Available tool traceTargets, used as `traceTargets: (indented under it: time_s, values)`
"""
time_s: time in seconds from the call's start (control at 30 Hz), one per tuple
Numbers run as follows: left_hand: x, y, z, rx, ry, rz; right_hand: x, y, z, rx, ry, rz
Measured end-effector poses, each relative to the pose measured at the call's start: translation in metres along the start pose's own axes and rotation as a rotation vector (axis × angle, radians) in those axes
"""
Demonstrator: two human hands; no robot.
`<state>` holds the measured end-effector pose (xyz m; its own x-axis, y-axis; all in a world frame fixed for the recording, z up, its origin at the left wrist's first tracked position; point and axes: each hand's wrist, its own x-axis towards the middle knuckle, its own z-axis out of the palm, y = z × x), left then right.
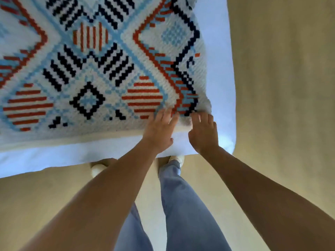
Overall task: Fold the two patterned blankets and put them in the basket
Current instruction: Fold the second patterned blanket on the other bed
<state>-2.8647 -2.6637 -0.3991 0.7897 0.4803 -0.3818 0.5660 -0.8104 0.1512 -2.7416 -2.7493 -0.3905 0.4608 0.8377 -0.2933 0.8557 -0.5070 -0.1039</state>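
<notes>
Floor: a plain beige floor (281, 87) runs from 3 o'clock round to 6 o'clock, under your legs (181, 205) and pale shoes (176, 158).
Surface: a pale blue sheet (217, 69) covers a raised flat surface. A strip of it shows bare along the near and right edges.
Blanket: the blanket (101, 69) lies spread flat on the sheet and fills the view from 9 o'clock through 12 to 2. It is a chunky knit in white, light blue, navy and rust. Only this one shows. The second blanket and the basket are out of view.
Left hand: your left hand (159, 127) lies on the near hem with the fingers fairly straight and the thumb low by the edge. Whether it pinches the cloth cannot be told.
Right hand: your right hand (203, 131) is just beside the left one, at the blanket's 5 o'clock corner. Its fingers curl into the bunched knit there.
Stage: this looks like the start of the first fold, with nothing doubled over yet.
Handling: expect it to be soft, limp and fairly weighty for cloth, so it will sag and stretch if you lift it by one point.
Where to hold: take the 5 o'clock corner in one hand and slide the other along the hem toward 7 o'clock. Pinch through the full thickness, not a single loop.
</notes>
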Motion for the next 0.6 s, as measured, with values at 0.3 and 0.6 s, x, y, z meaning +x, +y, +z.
traceTargets:
  time_s: [0.3, 0.6]
  values:
    - [0.042, 0.032, -0.006, -0.105, 0.124, -0.165, 0.029, 0.039, 0.004, 0.532, -0.031, -0.065]
    - [0.038, 0.017, -0.042, -0.721, 0.354, -0.411, 0.045, 0.008, -0.039, 0.847, 0.06, -0.149]
